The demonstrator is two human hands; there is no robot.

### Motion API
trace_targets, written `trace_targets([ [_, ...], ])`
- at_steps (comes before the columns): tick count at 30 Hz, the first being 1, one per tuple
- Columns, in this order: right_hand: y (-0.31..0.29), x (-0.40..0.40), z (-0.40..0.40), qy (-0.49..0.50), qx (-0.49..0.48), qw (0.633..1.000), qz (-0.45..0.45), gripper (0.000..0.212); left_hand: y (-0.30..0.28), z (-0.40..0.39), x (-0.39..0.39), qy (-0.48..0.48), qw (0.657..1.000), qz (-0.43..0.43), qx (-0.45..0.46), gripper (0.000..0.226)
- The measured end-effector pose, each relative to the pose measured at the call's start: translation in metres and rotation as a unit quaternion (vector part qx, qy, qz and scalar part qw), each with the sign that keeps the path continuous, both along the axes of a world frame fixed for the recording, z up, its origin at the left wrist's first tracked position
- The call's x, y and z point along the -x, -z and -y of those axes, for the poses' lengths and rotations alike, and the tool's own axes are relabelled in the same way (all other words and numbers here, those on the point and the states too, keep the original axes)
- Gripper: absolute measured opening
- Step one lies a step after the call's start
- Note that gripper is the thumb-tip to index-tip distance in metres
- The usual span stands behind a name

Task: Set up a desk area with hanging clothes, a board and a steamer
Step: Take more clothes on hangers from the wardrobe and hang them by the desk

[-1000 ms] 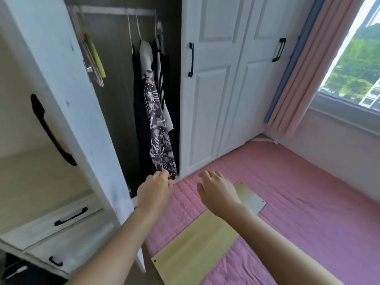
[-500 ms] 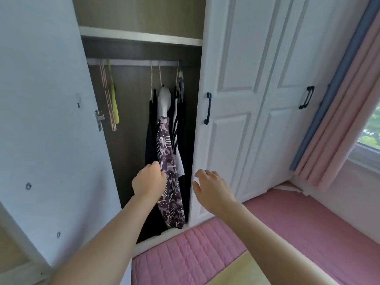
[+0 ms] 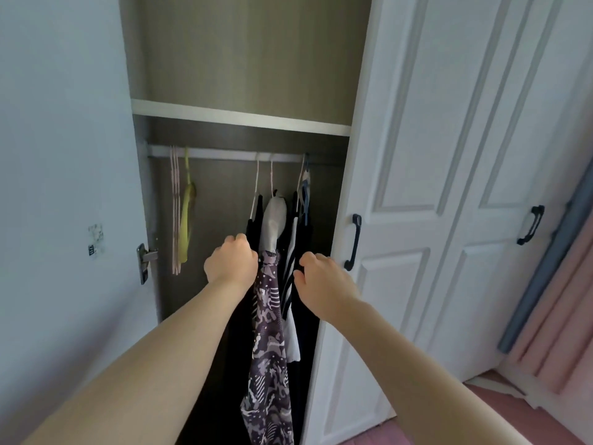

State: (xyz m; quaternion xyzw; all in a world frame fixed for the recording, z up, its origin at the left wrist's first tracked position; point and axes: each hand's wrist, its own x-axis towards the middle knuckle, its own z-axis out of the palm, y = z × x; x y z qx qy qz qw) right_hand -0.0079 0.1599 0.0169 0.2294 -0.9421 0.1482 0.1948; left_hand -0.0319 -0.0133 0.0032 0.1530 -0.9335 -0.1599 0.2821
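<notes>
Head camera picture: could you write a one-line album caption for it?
Both hands, left hand and right hand, reach toward clothes hanging from the rail of an open wardrobe.

Open gap along the rail (image 3: 224, 154) between yellow hanger (image 3: 187, 220) and bunched clothes (image 3: 272, 316); closed door (image 3: 401, 220) hard right.

Both hands, left (image 3: 231, 263) and right (image 3: 324, 282), reach among hanging clothes (image 3: 271, 319); fingers curled; grip unclear.

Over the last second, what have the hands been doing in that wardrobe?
Both hands rose from near the pink bedding to the hanging clothes: left hand reaches the dark garments beside the patterned garment, right hand nears the striped one. Neither clearly grips yet. Clothes stay on the rail.
</notes>
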Motion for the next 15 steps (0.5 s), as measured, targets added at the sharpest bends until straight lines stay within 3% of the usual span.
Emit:
trace_targets([
  [4,-0.012,0.037,0.022,-0.012,0.029,0.999,0.011,0.026,-0.003,0.015,0.038,0.012,0.999,0.030,-0.015,0.025],
  [8,-0.019,0.071,0.044,-0.018,0.074,0.996,0.054,0.030,0.009,0.033,0.069,0.109,0.989,0.067,-0.069,0.029],
  [15,-0.013,0.129,0.076,-0.018,0.143,0.986,0.088,0.039,0.016,0.049,0.112,0.149,0.970,0.023,-0.188,0.005],
])
